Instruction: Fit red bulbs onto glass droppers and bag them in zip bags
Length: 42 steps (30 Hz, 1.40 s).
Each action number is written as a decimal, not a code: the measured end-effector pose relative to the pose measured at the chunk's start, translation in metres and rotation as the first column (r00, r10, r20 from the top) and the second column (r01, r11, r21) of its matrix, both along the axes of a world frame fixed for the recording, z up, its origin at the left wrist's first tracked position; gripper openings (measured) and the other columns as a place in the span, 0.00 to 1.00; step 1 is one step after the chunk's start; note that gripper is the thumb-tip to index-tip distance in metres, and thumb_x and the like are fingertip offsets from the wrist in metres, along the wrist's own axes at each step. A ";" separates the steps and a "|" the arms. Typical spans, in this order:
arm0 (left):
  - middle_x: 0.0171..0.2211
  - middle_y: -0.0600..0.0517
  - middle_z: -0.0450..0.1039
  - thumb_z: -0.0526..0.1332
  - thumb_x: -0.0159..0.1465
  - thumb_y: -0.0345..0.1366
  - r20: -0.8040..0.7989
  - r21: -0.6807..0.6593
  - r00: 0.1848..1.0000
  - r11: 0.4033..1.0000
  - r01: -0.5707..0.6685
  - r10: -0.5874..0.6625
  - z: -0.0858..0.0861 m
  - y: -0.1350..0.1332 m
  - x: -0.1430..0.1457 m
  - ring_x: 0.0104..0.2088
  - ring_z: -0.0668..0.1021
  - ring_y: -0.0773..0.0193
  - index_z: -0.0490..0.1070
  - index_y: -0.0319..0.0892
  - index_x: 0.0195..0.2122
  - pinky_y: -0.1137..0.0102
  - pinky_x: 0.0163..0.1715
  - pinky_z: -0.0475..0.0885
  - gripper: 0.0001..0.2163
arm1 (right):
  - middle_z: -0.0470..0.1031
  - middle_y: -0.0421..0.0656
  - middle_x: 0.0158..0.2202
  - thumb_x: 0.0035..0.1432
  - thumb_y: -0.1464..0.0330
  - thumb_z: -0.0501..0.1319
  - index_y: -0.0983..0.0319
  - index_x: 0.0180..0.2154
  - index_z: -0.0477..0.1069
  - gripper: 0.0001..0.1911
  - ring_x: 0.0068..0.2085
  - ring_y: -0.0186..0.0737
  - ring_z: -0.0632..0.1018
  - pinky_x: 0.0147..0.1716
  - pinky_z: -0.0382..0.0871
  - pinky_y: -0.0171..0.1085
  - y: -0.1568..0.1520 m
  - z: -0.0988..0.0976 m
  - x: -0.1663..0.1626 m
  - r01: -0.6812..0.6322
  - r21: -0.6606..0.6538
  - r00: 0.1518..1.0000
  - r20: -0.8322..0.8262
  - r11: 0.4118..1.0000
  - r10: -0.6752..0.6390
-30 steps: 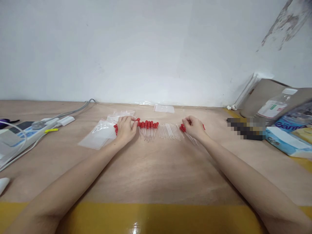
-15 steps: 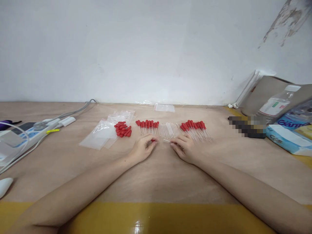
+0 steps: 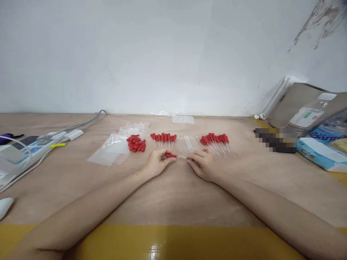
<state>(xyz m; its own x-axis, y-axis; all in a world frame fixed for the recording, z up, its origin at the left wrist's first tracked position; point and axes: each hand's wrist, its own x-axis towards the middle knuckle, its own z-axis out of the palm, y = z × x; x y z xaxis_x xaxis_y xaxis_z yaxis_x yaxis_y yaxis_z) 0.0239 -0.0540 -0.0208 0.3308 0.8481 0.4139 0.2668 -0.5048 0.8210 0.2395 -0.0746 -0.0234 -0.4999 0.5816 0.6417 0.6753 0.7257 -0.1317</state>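
Observation:
Between the fingertips of my left hand (image 3: 158,161) is a red rubber dropper bulb (image 3: 171,155), its open end pointing right. My right hand (image 3: 202,164) pinches a clear glass dropper tube (image 3: 182,157), whose end points left at the bulb with a small gap between them. Behind my hands lie a row of loose clear tubes (image 3: 188,143) and, on either side, droppers with red bulbs fitted, a left group (image 3: 164,138) and a right group (image 3: 215,139). A pile of loose red bulbs (image 3: 136,143) sits left of these, partly on a plastic bag.
Clear zip bags (image 3: 107,150) lie left of the bulbs, another small bag (image 3: 183,119) by the wall. Far left are a power strip (image 3: 40,146) with cables and a white mouse (image 3: 5,207). At right stand a plastic bottle (image 3: 309,113) and a tissue pack (image 3: 321,153); a blurred dark object lies beside them.
The red bulb now sticks out further from my left fingertips. My right hand has shifted slightly left, and the tube's end is closer to the bulb.

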 end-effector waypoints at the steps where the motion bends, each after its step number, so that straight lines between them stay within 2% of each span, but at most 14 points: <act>1: 0.29 0.51 0.73 0.63 0.54 0.36 0.001 -0.006 1.000 1.000 0.003 -0.003 0.000 0.000 0.000 0.31 0.75 0.65 0.68 0.38 0.30 0.70 0.33 0.71 0.07 | 0.75 0.41 0.31 0.59 0.67 0.52 0.61 0.36 0.71 0.09 0.31 0.33 0.71 0.39 0.52 0.39 0.000 0.000 0.000 0.000 0.003 1.000 0.001 1.000 0.000; 6: 0.32 0.50 0.74 0.64 0.53 0.36 -0.001 0.015 1.000 1.000 0.015 -0.014 0.006 -0.002 0.001 0.34 0.76 0.63 0.68 0.38 0.36 0.68 0.37 0.71 0.11 | 0.74 0.42 0.31 0.59 0.67 0.52 0.61 0.36 0.71 0.10 0.31 0.33 0.71 0.40 0.52 0.40 0.000 0.001 -0.001 -0.002 0.025 1.000 0.012 1.000 0.002; 10: 0.33 0.50 0.76 0.62 0.55 0.38 -0.099 -0.007 0.995 1.000 -0.004 0.004 0.009 -0.004 0.000 0.32 0.77 0.63 0.70 0.39 0.39 0.68 0.36 0.71 0.12 | 0.74 0.42 0.30 0.59 0.68 0.52 0.62 0.36 0.71 0.10 0.30 0.33 0.71 0.39 0.53 0.39 0.002 -0.001 -0.001 -0.019 0.049 1.000 0.013 0.999 0.018; 15: 0.35 0.52 0.76 0.58 0.59 0.40 -0.224 -0.016 0.972 0.998 0.062 -0.064 0.010 -0.007 0.000 0.34 0.76 0.63 0.73 0.42 0.39 0.70 0.35 0.70 0.11 | 0.74 0.41 0.29 0.59 0.69 0.52 0.62 0.36 0.70 0.09 0.29 0.32 0.71 0.40 0.55 0.40 0.000 -0.001 -0.003 -0.053 0.080 0.999 0.006 0.995 0.052; 20: 0.32 0.53 0.76 0.56 0.61 0.41 -0.284 0.052 0.958 0.998 0.047 -0.030 0.010 -0.008 -0.001 0.31 0.75 0.64 0.74 0.43 0.37 0.72 0.32 0.69 0.11 | 0.74 0.42 0.30 0.59 0.71 0.51 0.61 0.35 0.70 0.09 0.32 0.33 0.72 0.38 0.57 0.38 0.001 0.002 -0.002 -0.121 0.058 0.992 0.043 0.991 0.119; 23: 0.32 0.53 0.75 0.55 0.61 0.39 -0.311 0.107 0.949 0.991 0.082 -0.045 0.010 -0.009 -0.001 0.32 0.75 0.65 0.74 0.43 0.36 0.73 0.32 0.68 0.10 | 0.73 0.42 0.29 0.59 0.71 0.51 0.61 0.36 0.71 0.09 0.31 0.33 0.71 0.35 0.58 0.37 0.006 0.001 0.001 -0.161 0.071 0.987 0.034 0.984 0.159; 29: 0.32 0.52 0.75 0.54 0.62 0.37 -0.362 0.173 0.931 0.977 0.123 -0.053 0.011 -0.012 -0.001 0.33 0.75 0.65 0.73 0.43 0.36 0.71 0.35 0.68 0.09 | 0.71 0.42 0.28 0.59 0.74 0.49 0.62 0.39 0.70 0.12 0.29 0.34 0.69 0.31 0.58 0.35 0.013 0.001 0.006 -0.206 0.183 0.974 0.131 0.961 0.184; 34: 0.30 0.52 0.75 0.53 0.63 0.37 -0.417 0.220 0.907 0.963 0.156 -0.052 0.012 -0.011 -0.001 0.31 0.74 0.65 0.73 0.44 0.36 0.69 0.38 0.66 0.09 | 0.69 0.42 0.26 0.59 0.75 0.48 0.62 0.39 0.69 0.13 0.28 0.34 0.67 0.30 0.56 0.36 0.012 0.004 0.006 -0.208 0.259 0.964 0.220 0.943 0.152; 39: 0.29 0.53 0.76 0.56 0.61 0.38 -0.412 0.228 0.908 0.956 0.185 -0.077 0.013 -0.010 -0.001 0.31 0.75 0.65 0.74 0.44 0.35 0.69 0.39 0.66 0.08 | 0.70 0.42 0.26 0.58 0.75 0.48 0.63 0.38 0.70 0.13 0.28 0.34 0.67 0.30 0.54 0.36 0.010 0.007 0.005 -0.190 0.243 0.958 0.257 0.951 0.126; 42: 0.29 0.53 0.76 0.57 0.59 0.37 -0.351 0.149 0.927 0.970 0.194 -0.132 0.014 -0.010 -0.001 0.29 0.75 0.66 0.74 0.43 0.35 0.71 0.34 0.67 0.07 | 0.71 0.42 0.28 0.58 0.74 0.49 0.62 0.38 0.71 0.13 0.28 0.34 0.67 0.31 0.54 0.36 0.013 0.008 0.006 -0.180 0.216 0.964 0.234 0.960 0.128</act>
